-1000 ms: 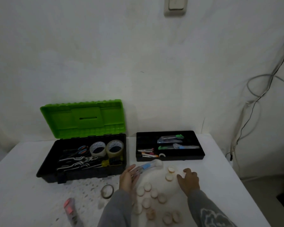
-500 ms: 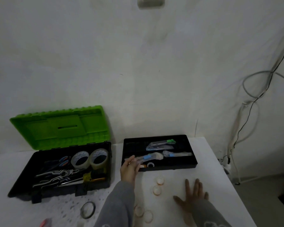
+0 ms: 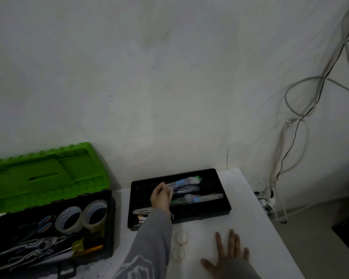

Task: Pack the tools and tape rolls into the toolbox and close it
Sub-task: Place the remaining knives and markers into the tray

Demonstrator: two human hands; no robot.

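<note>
R hand point(image 3: 228, 256) lies flat on smooth white table point(image 3: 250, 220), fingers straight & spread, holding nothing. Two small round clear discs point(image 3: 182, 237) sit just beside its sleeve. At left, black plastic toolbox point(image 3: 110, 222) stands open, ribbed green lid point(image 3: 44, 174) up, two glossy tape rolls point(image 3: 71, 219) inside. L hand point(image 3: 161, 197), arm stretched fwd, pinches a clear blue-banded tool point(image 3: 182, 182), maybe a cutter, over the black tray point(image 3: 199, 215).

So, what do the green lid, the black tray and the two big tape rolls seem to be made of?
Green lid: moulded plastic, matte, judging by its ribbed edge and pressed recesses. Black tray: likely plastic too, slightly glossy, with thin moulded walls. Tape rolls: translucent film, probably plastic packing tape; the wound sides look cloudy and shiny.
</note>
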